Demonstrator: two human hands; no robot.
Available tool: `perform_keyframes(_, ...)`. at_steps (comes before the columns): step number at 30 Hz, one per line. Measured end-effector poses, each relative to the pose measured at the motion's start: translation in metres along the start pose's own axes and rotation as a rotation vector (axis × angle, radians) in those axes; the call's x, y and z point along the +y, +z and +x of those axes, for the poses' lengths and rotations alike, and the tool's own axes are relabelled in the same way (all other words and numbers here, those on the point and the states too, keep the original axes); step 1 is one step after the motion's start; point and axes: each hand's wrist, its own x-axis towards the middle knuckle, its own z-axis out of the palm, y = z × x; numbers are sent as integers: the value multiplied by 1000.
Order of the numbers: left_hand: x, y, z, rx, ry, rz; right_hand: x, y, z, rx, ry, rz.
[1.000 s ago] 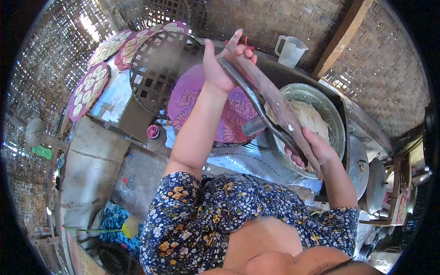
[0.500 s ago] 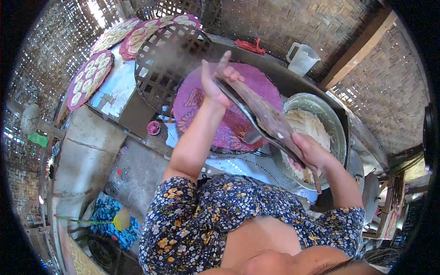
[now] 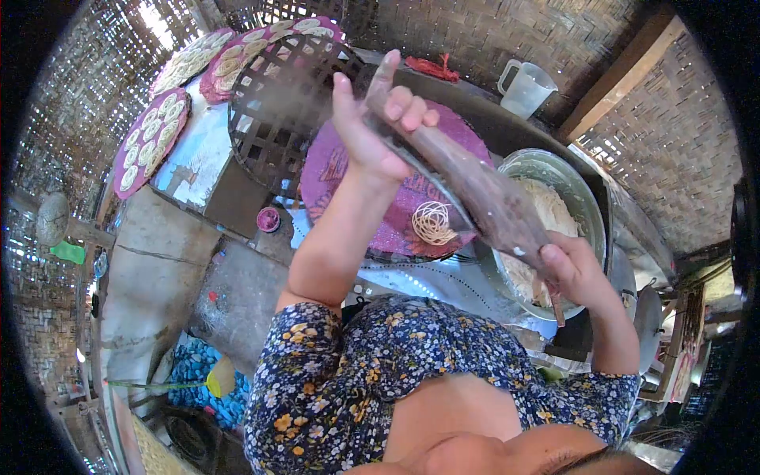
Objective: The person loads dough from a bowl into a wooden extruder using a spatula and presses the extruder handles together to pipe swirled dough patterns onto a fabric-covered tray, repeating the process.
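A long, worn wooden press (image 3: 483,190) slants across the middle, its two arms lying close together. At its upper end my left hand (image 3: 380,123) grips it, with the thumb and forefinger sticking up. My right hand (image 3: 574,265) is wrapped round its lower end. Beneath the press lies a round purple cloth (image 3: 340,174) with printed letters. A small nest of thin pale noodle strands (image 3: 433,223) rests on the cloth's lower part, beside the press. To the right, a big metal basin (image 3: 592,212) holds pale dough (image 3: 546,210), partly hidden by the press and my right hand.
Round purple mats (image 3: 131,158) with coiled noodles stand at the back left, next to an open-weave basket (image 3: 257,127). A clear plastic jug (image 3: 526,89) and a red cloth (image 3: 431,68) are at the back. A small pink cup (image 3: 268,219) sits left of the purple cloth.
A nest of noodle strands now shows on the purple cloth where the press's dark tube end was. The two arms of the press are closer together, and my right hand has moved slightly right.
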Motion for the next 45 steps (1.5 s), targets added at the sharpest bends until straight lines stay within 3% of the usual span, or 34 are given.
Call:
perform_keyframes(5,14,14,20,-113,31,20,-19,-5,8,153,-157,-237)
perform_keyframes(7,27,22,21,-134,19,41,-21,3,13,154,-191,-146)
perform_keyframes(11,27,35,1,-52,23,90,-19,5,7,38,-101,-48)
perform_keyframes(14,11,35,-12,46,33,119,9,5,0,70,-214,-100)
perform_keyframes(17,-7,28,-11,89,17,112,9,-1,-12,42,-54,-101)
perform_keyframes(20,-20,20,-2,81,-14,97,20,-3,-16,146,-122,-193)
perform_keyframes(26,-49,14,19,53,-174,67,39,-7,-14,188,-96,-132)
perform_keyframes(27,-50,-4,23,-103,-340,58,46,-7,-12,194,-127,-132)
perform_keyframes(30,-51,-3,18,-52,-351,114,56,-1,-8,209,-191,-133)
perform_keyframes(31,-53,20,18,182,-184,202,57,-1,-8,210,-184,-127)
perform_keyframes(34,-32,0,37,-402,-372,-228,52,-1,-5,211,-205,-91)
perform_keyframes(38,-26,-5,39,-300,-271,-100,53,-5,5,213,-201,-138)
perform_keyframes(45,-17,-11,38,-394,-235,-9,70,8,23,296,-287,-228)
